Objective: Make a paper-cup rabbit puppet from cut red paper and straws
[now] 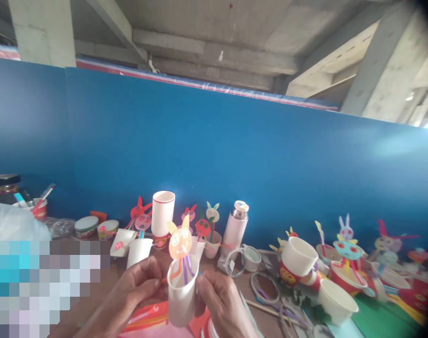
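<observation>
- Both hands are clamped on one white paper cup (181,295): the left hand (136,286) grips its left side near the rim, and the right hand (223,305) wraps its right side.
- The cup is between the two hands, lifted just above the worktop (94,293), mouth up and tipped slightly.
- An orange rabbit face (180,243) stands out of the mouth on thin coloured strips (185,268).
- The step looks like seating the figure in the cup.
- The figure's long axis runs nearly upright, ears up, drawn face towards the person.
- A next move calls for a light grip, since the cup wall dents easily and the strips bend.
- Beyond the hands stand a stack of cups (162,212) and a pale flask (236,227), with more rabbit figures right of them.
</observation>
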`<act>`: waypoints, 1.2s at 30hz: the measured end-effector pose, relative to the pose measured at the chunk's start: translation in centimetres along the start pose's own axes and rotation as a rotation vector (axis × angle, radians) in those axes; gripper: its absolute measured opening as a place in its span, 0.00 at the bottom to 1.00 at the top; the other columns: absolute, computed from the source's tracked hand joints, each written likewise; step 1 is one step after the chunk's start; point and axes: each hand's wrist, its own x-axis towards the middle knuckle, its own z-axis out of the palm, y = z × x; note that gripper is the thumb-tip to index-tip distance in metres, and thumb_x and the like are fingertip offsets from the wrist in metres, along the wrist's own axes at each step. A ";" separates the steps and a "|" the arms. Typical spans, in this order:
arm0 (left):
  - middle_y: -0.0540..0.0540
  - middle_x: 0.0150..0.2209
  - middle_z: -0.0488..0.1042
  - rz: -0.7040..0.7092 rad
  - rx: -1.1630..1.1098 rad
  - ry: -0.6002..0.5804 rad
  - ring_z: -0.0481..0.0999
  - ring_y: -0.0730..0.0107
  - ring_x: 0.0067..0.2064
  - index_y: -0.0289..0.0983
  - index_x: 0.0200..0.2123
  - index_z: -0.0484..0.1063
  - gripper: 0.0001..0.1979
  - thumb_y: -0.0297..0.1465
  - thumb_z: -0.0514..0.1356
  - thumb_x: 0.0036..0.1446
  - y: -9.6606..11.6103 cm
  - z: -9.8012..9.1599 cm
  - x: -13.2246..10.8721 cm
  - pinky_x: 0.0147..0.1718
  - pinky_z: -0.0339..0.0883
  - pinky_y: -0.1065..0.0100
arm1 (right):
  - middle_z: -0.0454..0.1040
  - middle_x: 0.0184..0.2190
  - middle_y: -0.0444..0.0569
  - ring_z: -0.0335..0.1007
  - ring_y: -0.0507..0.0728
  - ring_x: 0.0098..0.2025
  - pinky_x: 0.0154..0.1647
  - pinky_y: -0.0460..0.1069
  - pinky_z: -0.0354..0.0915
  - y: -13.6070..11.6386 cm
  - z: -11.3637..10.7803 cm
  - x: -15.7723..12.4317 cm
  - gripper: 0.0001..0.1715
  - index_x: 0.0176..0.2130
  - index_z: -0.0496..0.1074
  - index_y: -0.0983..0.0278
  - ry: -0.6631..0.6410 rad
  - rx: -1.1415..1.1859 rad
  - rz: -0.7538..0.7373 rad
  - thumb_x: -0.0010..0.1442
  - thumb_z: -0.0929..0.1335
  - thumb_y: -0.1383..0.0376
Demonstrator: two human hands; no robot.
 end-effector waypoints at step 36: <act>0.43 0.34 0.78 0.097 0.156 0.104 0.76 0.60 0.35 0.38 0.37 0.74 0.21 0.43 0.67 0.39 1.0 -0.5 -3.1 0.36 0.70 0.63 | 0.66 0.23 0.45 0.61 0.50 0.26 0.28 0.43 0.56 0.3 0.7 -0.1 0.18 0.22 0.64 0.65 0.028 -0.099 -0.292 0.61 0.59 0.63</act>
